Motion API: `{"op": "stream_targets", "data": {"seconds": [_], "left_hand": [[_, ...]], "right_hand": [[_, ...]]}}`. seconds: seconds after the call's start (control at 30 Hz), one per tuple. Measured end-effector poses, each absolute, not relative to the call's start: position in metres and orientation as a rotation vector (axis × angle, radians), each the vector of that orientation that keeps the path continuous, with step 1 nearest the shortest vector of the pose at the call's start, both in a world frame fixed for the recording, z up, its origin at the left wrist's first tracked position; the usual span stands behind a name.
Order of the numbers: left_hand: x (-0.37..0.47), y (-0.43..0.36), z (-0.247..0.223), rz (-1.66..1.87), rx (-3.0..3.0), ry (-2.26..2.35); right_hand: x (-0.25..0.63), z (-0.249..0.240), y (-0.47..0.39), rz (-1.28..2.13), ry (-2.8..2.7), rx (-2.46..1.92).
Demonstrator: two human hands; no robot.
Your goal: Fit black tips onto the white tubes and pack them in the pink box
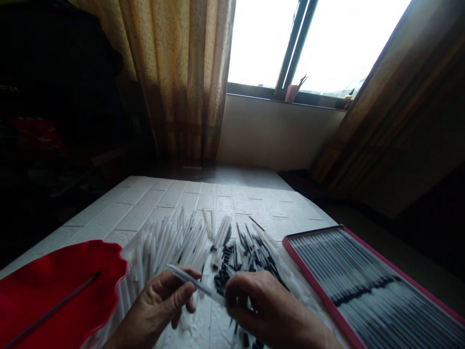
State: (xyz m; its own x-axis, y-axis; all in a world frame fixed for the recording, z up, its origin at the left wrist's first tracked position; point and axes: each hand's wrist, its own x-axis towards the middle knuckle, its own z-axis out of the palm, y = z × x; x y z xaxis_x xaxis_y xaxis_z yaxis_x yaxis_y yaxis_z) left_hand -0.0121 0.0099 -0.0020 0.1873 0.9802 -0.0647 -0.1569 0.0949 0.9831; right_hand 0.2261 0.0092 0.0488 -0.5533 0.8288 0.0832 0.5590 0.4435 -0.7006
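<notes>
A translucent pen tube [203,288] slants between my two hands over the table. My left hand [162,303] pinches its upper-left part between thumb and fingers. At the tube's lower-right end, my right hand [259,303] has its fingers curled round it; the fingertips are partly hidden. Beyond my left hand lie many clear tubes [158,242] in a loose pile. Dark-tipped refills [259,249] and small black caps [222,278] are spread just past my right hand.
On the left is a red scalloped tray [90,276] holding one thin pen [54,310]. A pink-edged box [316,286] full of pens in rows stands at the right. The white brick-patterned table [174,194] reaches toward the curtain and window.
</notes>
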Motion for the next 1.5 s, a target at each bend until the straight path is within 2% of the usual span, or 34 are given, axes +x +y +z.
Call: {"op": "stream_targets", "data": {"seconds": [0.17, 0.33, 0.6, 0.73, 0.83, 1.0, 1.3, 1.5], "left_hand": [[-0.003, 0.002, 0.011, 1.137, 1.162, 1.025], [0.006, -0.003, 0.020, 1.175, 0.969, 1.012], [-0.001, -0.003, 0.009, 1.269, 0.821, 1.112], [0.001, -0.005, 0.014, 1.292, 0.818, 1.059], [0.002, -0.004, 0.011, 1.288, 0.902, 1.023], [-0.004, 0.000, -0.001, 1.253, 1.170, 1.001], [0.001, 0.001, -0.003, 1.119, 1.357, 1.072], [0.001, 0.002, -0.009, 1.065, 1.503, 1.086]], "right_hand": [[0.210, 0.045, 0.006, 0.923, -2.368, -1.172], [0.209, 0.036, 0.009, 0.809, -2.414, -1.121], [0.203, 0.019, 0.012, 0.478, -2.406, -1.084], [0.180, 0.000, 0.008, 0.136, -2.406, -0.904], [0.168, -0.016, 0.007, -0.013, -2.473, -0.811], [0.165, -0.020, 0.012, -0.003, -2.654, -0.676], [0.179, -0.024, 0.019, -0.076, -2.527, -0.811], [0.186, -0.031, 0.027, -0.307, -2.406, -0.854]]}}
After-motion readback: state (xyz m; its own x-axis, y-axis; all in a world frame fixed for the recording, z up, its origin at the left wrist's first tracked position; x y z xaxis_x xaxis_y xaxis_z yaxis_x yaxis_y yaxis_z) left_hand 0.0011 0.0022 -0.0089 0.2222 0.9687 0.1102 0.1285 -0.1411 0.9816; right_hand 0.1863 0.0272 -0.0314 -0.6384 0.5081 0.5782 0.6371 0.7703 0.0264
